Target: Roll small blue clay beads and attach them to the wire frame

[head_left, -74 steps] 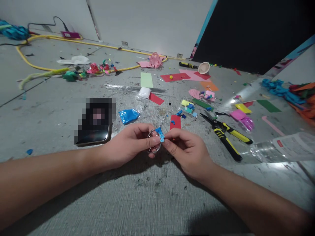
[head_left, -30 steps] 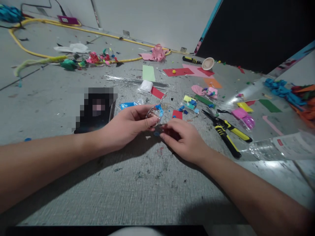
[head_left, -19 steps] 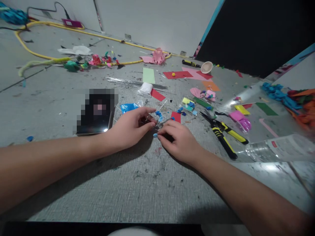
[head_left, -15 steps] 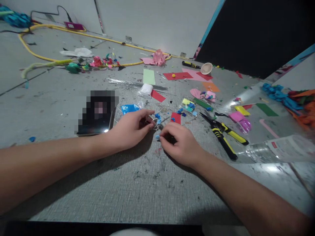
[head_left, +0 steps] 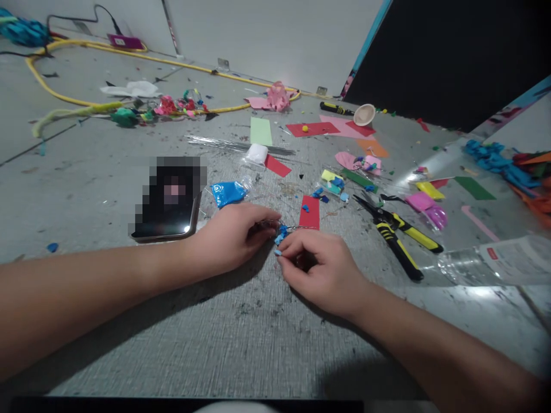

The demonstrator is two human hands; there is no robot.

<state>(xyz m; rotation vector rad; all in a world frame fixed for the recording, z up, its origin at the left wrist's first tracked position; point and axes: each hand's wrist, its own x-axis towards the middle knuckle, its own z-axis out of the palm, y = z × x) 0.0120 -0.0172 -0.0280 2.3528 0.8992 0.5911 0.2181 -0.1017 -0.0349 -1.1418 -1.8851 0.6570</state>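
Two things I see here: the left hand (head_left: pixel 235 238) clamps a wire piece with blue lumps (head_left: pixel 281 233), and beside it the right hand (head_left: pixel 319 267) pinches a small pale-blue bit (head_left: pixel 278 252).

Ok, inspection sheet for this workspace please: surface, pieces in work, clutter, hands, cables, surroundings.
Surface: grey surface, marked with dark specks.
Pieces in work: blue-and-wire piece between the hands; small light-blue piece just below it.
Clutter: yellow-black cutting tool, blue packet, wire bundle, red paper, clear bottle on its side, dark-screened device.
Left hand: curled at the blue-and-wire piece, grip partly hidden.
Right hand: pinches the light-blue piece.
Cables: yellow cord in a loop at the back; black cable running to a purple box.
Surroundings: white panel, black panel.
Other people: nothing seen.
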